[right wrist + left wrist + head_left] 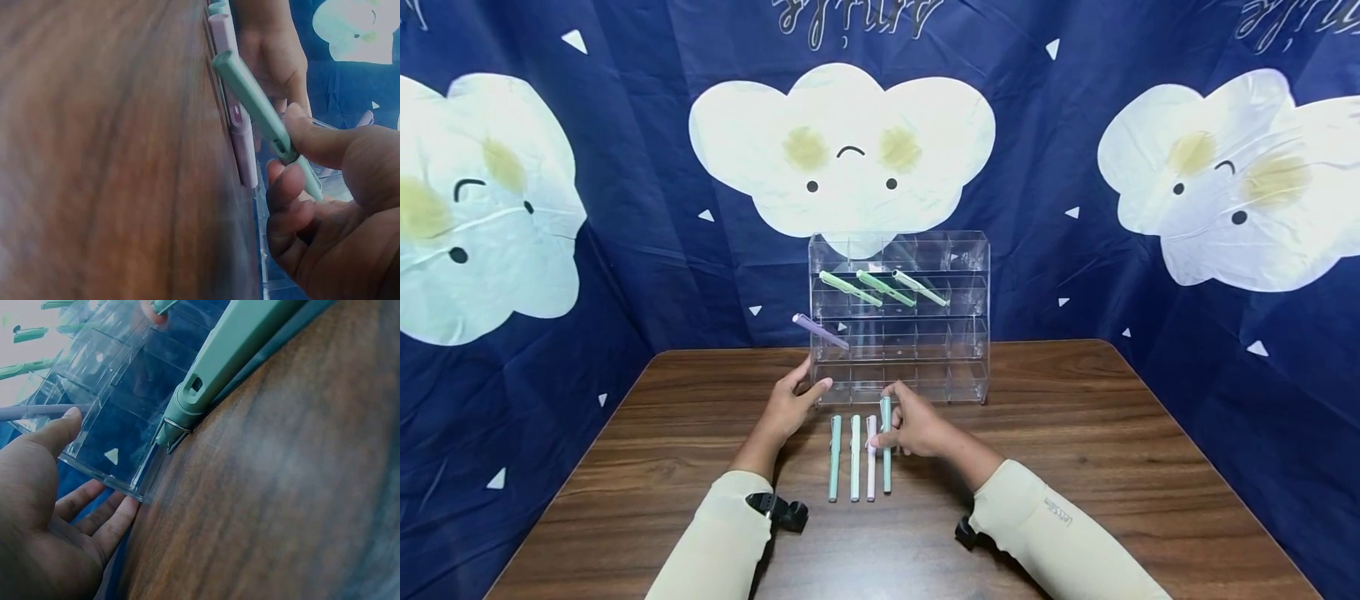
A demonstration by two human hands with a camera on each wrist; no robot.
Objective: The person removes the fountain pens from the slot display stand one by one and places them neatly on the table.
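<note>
My right hand (pixel 917 423) pinches a teal pen (pixel 256 106) between thumb and fingers, its clip end toward the rack. Beside it a pink pen (pixel 871 467), a pale mint pen (pixel 855 467) and another teal pen (pixel 835 467) lie in a row on the table. At the lower left corner of a clear tiered rack (pixel 898 392) is my left hand (pixel 788 408), thumb extended at the front and fingers fairly straight along the side. A purple pen (pixel 820 331) slants in the rack's left column, just above that hand.
Higher in the rack rest two green pens (pixel 850 288) (pixel 886 288) and a whitish-green pen (pixel 920 287), all tilted. The rack stands near the back edge of the wooden table (pixel 1075 467). Behind hangs a blue curtain (pixel 1037 250) with white clouds.
</note>
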